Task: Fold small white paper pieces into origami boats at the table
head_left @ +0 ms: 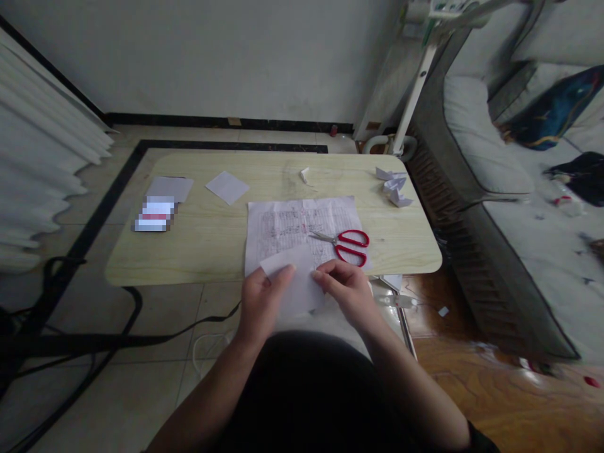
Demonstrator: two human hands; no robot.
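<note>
A blank white sheet of paper point(302, 286) is held up between my two hands, over the table's front edge. My left hand point(264, 296) pinches its left side, thumb on top. At the right edge, my right hand point(343, 286) grips the paper between thumb and fingertips. Beneath and beyond it a larger printed sheet point(278, 220) with fold creases lies flat. Scissors with red handles point(352, 238) rest on that sheet, just past my right hand, with the blades pointing left.
The pale wooden table point(202, 251) carries a white paper square point(227, 187), a stack of paper point(170, 189), a lit phone point(155, 215), a small paper scrap point(304, 176) and folded paper shapes point(395, 187). A grey sofa point(523, 251) stands to the right.
</note>
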